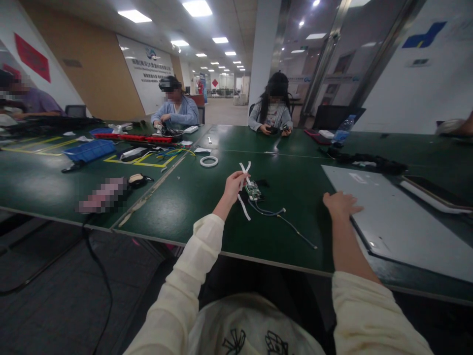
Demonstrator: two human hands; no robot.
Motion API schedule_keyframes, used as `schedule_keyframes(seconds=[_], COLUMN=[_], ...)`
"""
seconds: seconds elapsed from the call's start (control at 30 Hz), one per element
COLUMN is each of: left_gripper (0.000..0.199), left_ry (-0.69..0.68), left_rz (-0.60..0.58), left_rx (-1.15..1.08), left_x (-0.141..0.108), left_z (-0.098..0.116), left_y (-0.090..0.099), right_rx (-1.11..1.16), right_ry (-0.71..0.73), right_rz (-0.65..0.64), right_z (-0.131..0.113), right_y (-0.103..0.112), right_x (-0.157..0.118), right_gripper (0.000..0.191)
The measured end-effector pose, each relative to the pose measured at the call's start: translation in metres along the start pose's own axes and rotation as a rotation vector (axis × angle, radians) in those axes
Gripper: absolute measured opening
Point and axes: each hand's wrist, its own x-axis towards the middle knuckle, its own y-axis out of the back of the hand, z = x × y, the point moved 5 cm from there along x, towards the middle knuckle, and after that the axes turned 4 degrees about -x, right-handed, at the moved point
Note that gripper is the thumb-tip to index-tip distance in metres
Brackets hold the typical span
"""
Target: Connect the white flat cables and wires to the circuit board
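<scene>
The tabletop [177, 202] is dark green, marked with yellow tape [153, 161]; the open bin [89, 150] is blue, the tape roll [209, 161] white, the flat panel [402, 217] pale grey, the sleeves [192, 256] plain cream.

OK so we counted: two hands of ours, one left hand [235, 185] at 12 o'clock and one right hand [342, 203] at 1, at least two white strips [244, 207] and one circuit board [253, 191] at 12, one grey panel [402, 217] at 2, one white ring [209, 158] at 11, one blue bin [89, 151] at 10, one bottle [344, 130] at 1, plus three seated people [175, 109] [272, 111] [37, 101], 10 to 1.
</scene>
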Motion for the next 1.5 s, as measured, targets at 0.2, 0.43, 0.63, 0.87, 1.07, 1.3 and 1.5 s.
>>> schedule_keyframes(seconds=[0.2, 0.43, 0.63, 0.87, 1.07, 1.3, 1.5], left_gripper=[0.015, 0.023, 0.016, 0.019, 0.019, 0.020, 0.019], left_ry=[0.039, 0.057, 0.057, 0.011, 0.025, 0.002, -0.034], left_rz=[0.101, 0.228, 0.173, 0.163, 0.175, 0.181, 0.214], left_rx=[-0.004, 0.017, 0.093, 0.128, 0.142, 0.175, 0.198], left_x=[0.001, -0.003, 0.000, 0.001, 0.001, 0.002, 0.004], left_z=[0.000, 0.003, -0.002, -0.004, -0.004, -0.006, -0.008], left_y=[0.005, 0.006, 0.010, 0.014, 0.015, 0.014, 0.018], right_rx=[-0.063, -0.070, -0.058, -0.078, -0.087, -0.097, -0.090], right_ry=[0.064, 0.192, 0.322, 0.571, 0.761, 0.843, 0.861], right_rz=[-0.001, 0.057, 0.027, -0.042, -0.095, -0.120, -0.128], right_z=[-0.006, -0.024, -0.071, -0.115, -0.125, -0.129, -0.128], right_y=[-0.008, -0.006, -0.003, 0.000, 0.001, 0.003, 0.006], right_x=[-0.004, -0.024, -0.062, -0.099, -0.116, -0.124, -0.126], right_gripper=[0.062, 0.055, 0.054, 0.054, 0.059, 0.063, 0.064])
